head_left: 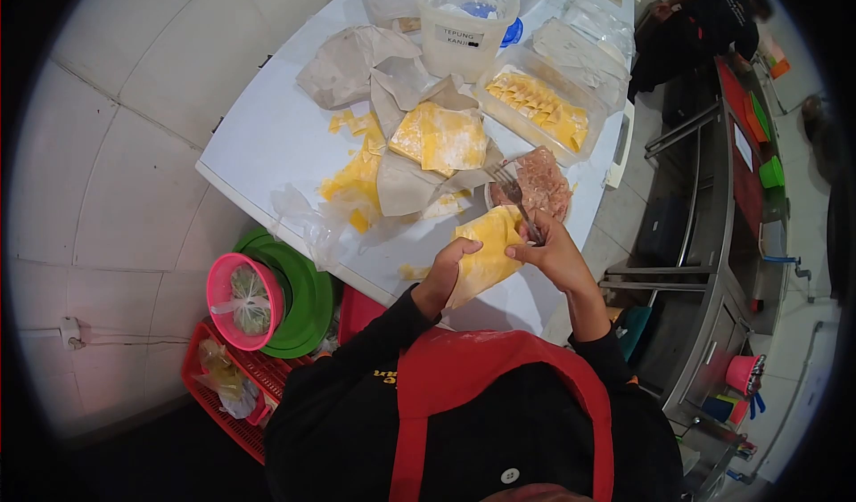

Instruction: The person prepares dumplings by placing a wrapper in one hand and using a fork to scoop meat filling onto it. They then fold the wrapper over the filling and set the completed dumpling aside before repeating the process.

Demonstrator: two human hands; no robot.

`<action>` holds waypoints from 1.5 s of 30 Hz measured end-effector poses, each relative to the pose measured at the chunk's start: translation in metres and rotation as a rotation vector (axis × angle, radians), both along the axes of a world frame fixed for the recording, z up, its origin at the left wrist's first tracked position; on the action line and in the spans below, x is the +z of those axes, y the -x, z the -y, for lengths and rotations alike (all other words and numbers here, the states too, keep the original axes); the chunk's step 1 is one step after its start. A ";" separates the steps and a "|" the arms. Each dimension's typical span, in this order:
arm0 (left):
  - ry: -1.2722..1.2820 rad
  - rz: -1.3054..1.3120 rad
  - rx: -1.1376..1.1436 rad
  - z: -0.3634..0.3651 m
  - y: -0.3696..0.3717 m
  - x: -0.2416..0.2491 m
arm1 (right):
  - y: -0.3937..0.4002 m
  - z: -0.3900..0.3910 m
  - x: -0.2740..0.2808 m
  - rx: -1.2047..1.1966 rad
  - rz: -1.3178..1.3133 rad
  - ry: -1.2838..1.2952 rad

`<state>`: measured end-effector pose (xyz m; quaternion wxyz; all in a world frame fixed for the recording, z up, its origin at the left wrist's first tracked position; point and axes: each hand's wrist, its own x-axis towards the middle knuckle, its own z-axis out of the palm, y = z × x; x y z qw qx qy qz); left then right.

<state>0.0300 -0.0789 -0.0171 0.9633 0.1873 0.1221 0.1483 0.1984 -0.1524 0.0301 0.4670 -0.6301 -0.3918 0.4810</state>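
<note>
Between my hands is a yellow dough wrapper [484, 257], possibly more than one layer. My left hand [441, 275] grips its left edge, thumb on top. My right hand [560, 257] pinches the wrapper's right edge and also holds a fork [511, 187], its tines pointing up and away. Just beyond the fork is a bowl of raw minced meat [544, 183]. A stack of floured yellow wrappers [453, 141] lies on brown paper [401, 188] farther back. Filled, folded dumplings [539, 110] sit in rows in a clear plastic container [581, 151].
A white tub [464, 49] labelled "TEPUNG KANJI" stands at the back of the white table [259, 152]. Yellow wrapper scraps [357, 176] lie at left. A pink basin [210, 290], green tub [312, 310] and red basket [201, 382] stand lower left. Another person [713, 20] works at a counter, right.
</note>
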 end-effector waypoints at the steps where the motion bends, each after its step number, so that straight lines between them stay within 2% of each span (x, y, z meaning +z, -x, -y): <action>1: 0.004 0.009 0.009 0.000 -0.001 -0.001 | 0.000 0.000 -0.002 -0.011 -0.015 0.006; 3: 0.014 0.014 0.020 0.000 -0.002 0.006 | 0.001 0.001 -0.005 -0.033 -0.046 0.019; 6: 0.038 -0.013 0.025 -0.001 0.000 0.008 | -0.013 0.004 0.008 -0.042 -0.371 0.253; 9: 0.063 0.011 0.034 -0.002 -0.003 0.004 | -0.015 0.004 0.007 0.009 -0.281 0.251; 12: 0.084 -0.016 0.035 -0.001 -0.003 0.002 | -0.009 0.004 -0.014 -0.002 -0.154 0.087; 15: 0.174 0.003 0.019 -0.005 -0.001 -0.006 | -0.018 0.006 0.000 0.035 -0.139 0.163; 19: 0.341 0.143 -0.011 -0.014 0.004 -0.036 | -0.057 0.000 0.014 0.140 0.030 0.143; 20: 0.256 0.025 0.013 -0.015 0.006 -0.023 | -0.073 -0.007 0.019 0.168 0.110 0.130; 21: 0.221 0.102 0.018 -0.016 0.005 -0.011 | -0.090 -0.016 0.025 0.195 0.188 0.116; 23: 0.147 0.254 0.027 -0.020 0.000 0.005 | -0.129 -0.041 0.044 0.331 0.527 0.047; 25: 0.109 0.248 0.037 -0.023 0.002 0.007 | -0.169 -0.074 0.047 0.380 0.558 0.072; 28: 0.122 0.208 0.111 -0.028 0.005 0.010 | -0.232 -0.124 0.019 0.446 0.729 0.073; 33: 0.190 0.157 0.175 -0.039 0.020 0.000 | -0.260 -0.172 -0.016 0.622 0.884 0.187; 36: 0.142 0.249 0.184 -0.047 0.026 -0.004 | -0.262 -0.185 -0.028 0.565 1.024 0.260; 38: 0.176 0.229 0.206 -0.047 0.030 -0.004 | -0.264 -0.187 -0.034 0.533 1.022 0.277; 41: 0.214 0.173 0.240 -0.048 0.035 -0.023 | -0.257 -0.185 -0.034 0.514 1.199 0.157; 45: 0.253 0.108 0.252 -0.049 0.035 -0.032 | -0.246 -0.176 -0.029 0.327 1.267 0.237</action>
